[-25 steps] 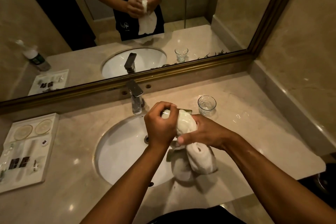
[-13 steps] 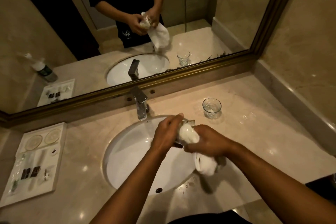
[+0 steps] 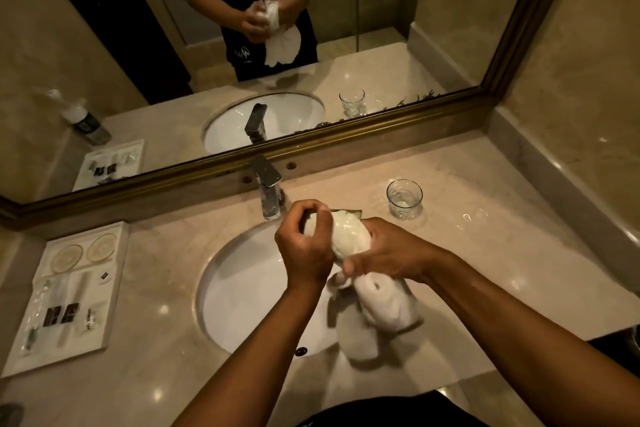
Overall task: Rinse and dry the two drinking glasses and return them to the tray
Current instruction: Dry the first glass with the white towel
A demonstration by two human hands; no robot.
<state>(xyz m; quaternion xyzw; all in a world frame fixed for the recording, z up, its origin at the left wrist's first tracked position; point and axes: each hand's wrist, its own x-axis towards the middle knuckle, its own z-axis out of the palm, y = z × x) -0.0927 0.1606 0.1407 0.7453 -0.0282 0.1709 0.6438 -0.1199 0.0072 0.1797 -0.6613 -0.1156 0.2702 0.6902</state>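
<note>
While my left hand [image 3: 304, 246] grips a glass [image 3: 346, 234] stuffed with white towel [image 3: 384, 302] above the sink [image 3: 239, 288], my right hand [image 3: 384, 253] clasps both, the second glass [image 3: 404, 198] standing apart on the counter [image 3: 485, 270].

Tray [image 3: 114, 288] left of sink [image 3: 242, 288] (glass [image 3: 404, 198] right)

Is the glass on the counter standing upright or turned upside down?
Upright. The glass shows its open rim upward and its base rests on the counter.
</note>
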